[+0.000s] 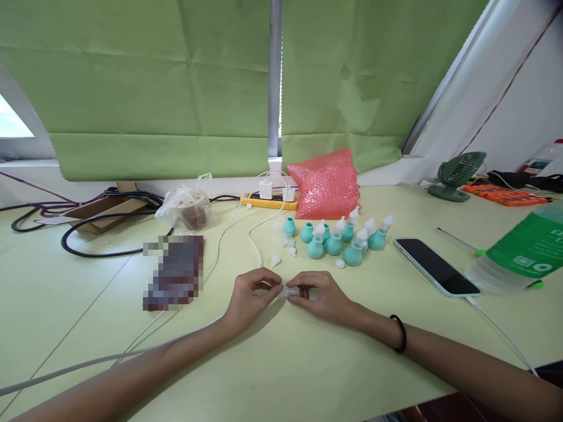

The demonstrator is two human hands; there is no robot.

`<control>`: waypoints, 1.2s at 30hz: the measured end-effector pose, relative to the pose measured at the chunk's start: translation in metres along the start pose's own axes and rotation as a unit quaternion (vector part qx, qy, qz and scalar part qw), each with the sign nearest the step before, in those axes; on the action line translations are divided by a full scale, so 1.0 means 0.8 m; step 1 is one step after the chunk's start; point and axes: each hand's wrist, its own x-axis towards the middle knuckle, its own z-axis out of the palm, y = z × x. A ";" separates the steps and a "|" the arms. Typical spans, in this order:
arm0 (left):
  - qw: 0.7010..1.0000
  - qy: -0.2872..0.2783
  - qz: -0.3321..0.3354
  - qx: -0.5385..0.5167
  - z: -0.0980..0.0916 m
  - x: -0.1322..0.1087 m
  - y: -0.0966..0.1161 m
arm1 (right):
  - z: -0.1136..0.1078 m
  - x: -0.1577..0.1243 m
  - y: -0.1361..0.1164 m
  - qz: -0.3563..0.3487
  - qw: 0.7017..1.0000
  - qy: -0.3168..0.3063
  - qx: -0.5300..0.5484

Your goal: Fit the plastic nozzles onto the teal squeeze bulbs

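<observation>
Near the middle of the table, my left hand [251, 296] and my right hand [323, 298] meet fingertip to fingertip. Both pinch a small translucent plastic nozzle piece [291, 291], mostly covered by the fingers. Just beyond them lie loose white nozzle tips [275, 261] and small clear pieces [288, 240]. Several teal rubber bulbs [315, 248] stand in a group behind my right hand. Most carry a clear, pointed white tip; a few, such as the teal bulb [289, 226] at the left, have an open neck.
Behind the bulbs sits a pink bubble-wrap bag [328, 184], beside a yellow power strip [270, 201]. A phone [435, 266], a large bottle [519, 252] and a green fan [457, 174] stand right. Left are a pixelated dark object [176, 272], bagged tape [193, 211], cables and a cardboard box [108, 214].
</observation>
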 end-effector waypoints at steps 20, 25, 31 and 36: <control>0.998 -0.030 0.057 0.027 0.000 -0.004 0.003 | 0.003 0.000 0.002 0.099 0.988 0.004 0.118; 0.996 -0.030 0.073 0.039 -0.001 -0.003 0.006 | 0.003 -0.001 0.003 0.094 0.987 -0.001 0.134; 0.984 -0.006 0.143 0.110 -0.002 -0.006 0.007 | 0.004 -0.001 0.005 0.079 0.989 0.006 0.124; 0.962 -0.005 0.225 0.155 -0.001 -0.009 0.001 | 0.003 -0.002 0.004 0.076 0.990 0.006 0.121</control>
